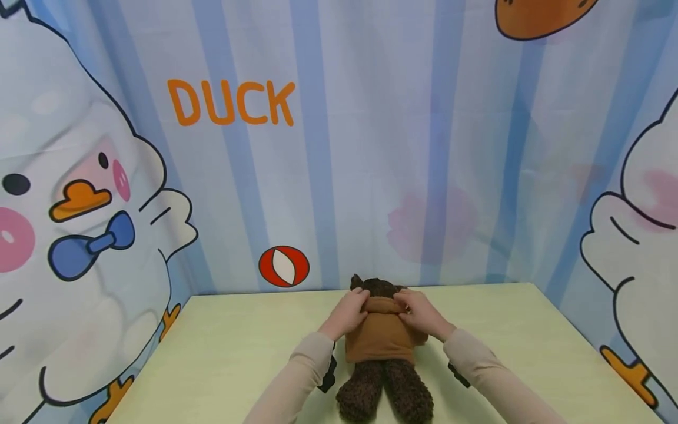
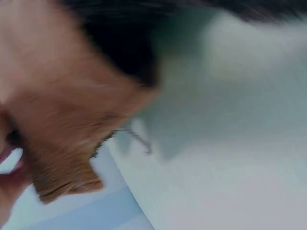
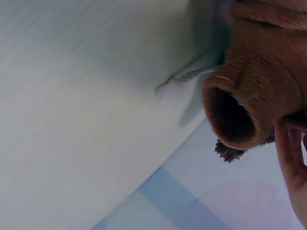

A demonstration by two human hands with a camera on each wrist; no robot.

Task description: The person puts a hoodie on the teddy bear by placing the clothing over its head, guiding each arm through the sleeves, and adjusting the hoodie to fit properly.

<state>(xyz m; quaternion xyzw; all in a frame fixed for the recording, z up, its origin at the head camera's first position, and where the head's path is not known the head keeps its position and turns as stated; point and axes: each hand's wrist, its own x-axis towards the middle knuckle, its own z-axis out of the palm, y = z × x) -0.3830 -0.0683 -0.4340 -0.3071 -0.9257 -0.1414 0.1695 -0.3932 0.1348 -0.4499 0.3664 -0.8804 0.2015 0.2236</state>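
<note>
A dark brown teddy bear [image 1: 382, 391] lies on the table, its legs pointing towards me. It wears a brown plush top [image 1: 378, 338] with a thick fold at the neck. My left hand [image 1: 348, 312] grips the top on the left of the neck fold, and my right hand [image 1: 422, 313] grips it on the right. In the right wrist view, a sleeve [image 3: 254, 105] shows a dark open end, and fingers [image 3: 288, 148] pinch the cloth beside it. A thin cord [image 3: 187, 76] trails from the top. In the left wrist view, the brown cloth [image 2: 72, 129] hides most of the hand.
The pale yellow table [image 1: 243, 347] ends at a striped blue curtain [image 1: 360, 147] close behind the bear's head. Printed white ducks flank it on both sides. Dark wrist straps [image 1: 328, 374] hang below the sleeves.
</note>
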